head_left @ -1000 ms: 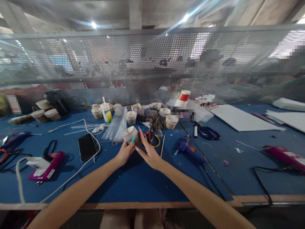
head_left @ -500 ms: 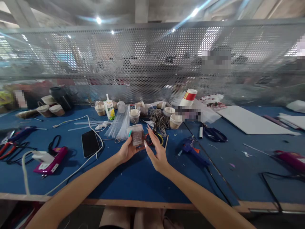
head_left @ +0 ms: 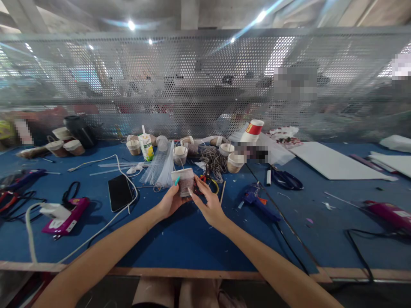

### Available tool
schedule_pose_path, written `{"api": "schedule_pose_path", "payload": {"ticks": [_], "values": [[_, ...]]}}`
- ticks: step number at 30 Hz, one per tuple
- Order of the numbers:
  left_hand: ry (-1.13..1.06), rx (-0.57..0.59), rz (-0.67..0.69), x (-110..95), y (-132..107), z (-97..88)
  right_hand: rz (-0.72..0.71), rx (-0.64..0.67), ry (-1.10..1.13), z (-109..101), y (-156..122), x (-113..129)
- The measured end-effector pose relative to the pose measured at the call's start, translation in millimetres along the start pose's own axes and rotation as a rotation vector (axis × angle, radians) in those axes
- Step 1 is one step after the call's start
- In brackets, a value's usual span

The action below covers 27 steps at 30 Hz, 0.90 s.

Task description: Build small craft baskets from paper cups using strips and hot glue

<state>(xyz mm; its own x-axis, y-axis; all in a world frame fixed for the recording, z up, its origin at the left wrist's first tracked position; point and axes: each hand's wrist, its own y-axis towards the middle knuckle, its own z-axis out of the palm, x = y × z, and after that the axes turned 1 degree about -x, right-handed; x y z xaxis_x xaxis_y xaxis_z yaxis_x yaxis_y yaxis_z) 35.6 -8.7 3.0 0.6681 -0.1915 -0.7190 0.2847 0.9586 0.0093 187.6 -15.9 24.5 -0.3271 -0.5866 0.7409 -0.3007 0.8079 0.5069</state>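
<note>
Brown-white cup [head_left: 184, 182] in half-curled L hand [head_left: 170, 200], R hand [head_left: 210, 205] loosely bent w/ thumb on it.

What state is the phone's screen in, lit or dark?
Dark: the phone shows a plain black face, no glow or picture. Whether it's powered down, I cannot tell.

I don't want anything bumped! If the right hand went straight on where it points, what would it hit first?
The cup held in the left hand. The right hand is right at its side, probably touching it, though depth is hard to judge here.
</note>
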Motion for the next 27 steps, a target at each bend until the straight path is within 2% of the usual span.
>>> {"api": "schedule_pose_path", "payload": {"ticks": [3, 6, 11, 13, 16, 22, 27], "values": [[0.003, -0.018, 0.004, -1, 1, -1.4, -0.039, -0.061, -0.031, -1, 0, -1], [0.005, -0.089, 0.028, -4, 5, -7.0, -0.083, -0.205, -0.117, -4, 2, -2], [0.181, -0.283, 0.249, -11, 15, -18.3, -0.288, -0.346, -0.267, -14, 8, -5], [0.264, -0.288, 0.307, -11, 17, -18.3, -0.363, -0.343, -0.298, -17, 10, -5], [0.299, -0.247, 0.308, -9, 16, -14.1, -0.433, -0.316, -0.313, -19, 10, -4], [0.435, -0.163, 0.313, -3, 17, -17.1, -0.423, -0.281, -0.36, -18, 9, -3], [0.691, -0.274, 0.368, -7, 20, -27.8, -0.457, -0.269, -0.403, -20, 11, -6]]}}
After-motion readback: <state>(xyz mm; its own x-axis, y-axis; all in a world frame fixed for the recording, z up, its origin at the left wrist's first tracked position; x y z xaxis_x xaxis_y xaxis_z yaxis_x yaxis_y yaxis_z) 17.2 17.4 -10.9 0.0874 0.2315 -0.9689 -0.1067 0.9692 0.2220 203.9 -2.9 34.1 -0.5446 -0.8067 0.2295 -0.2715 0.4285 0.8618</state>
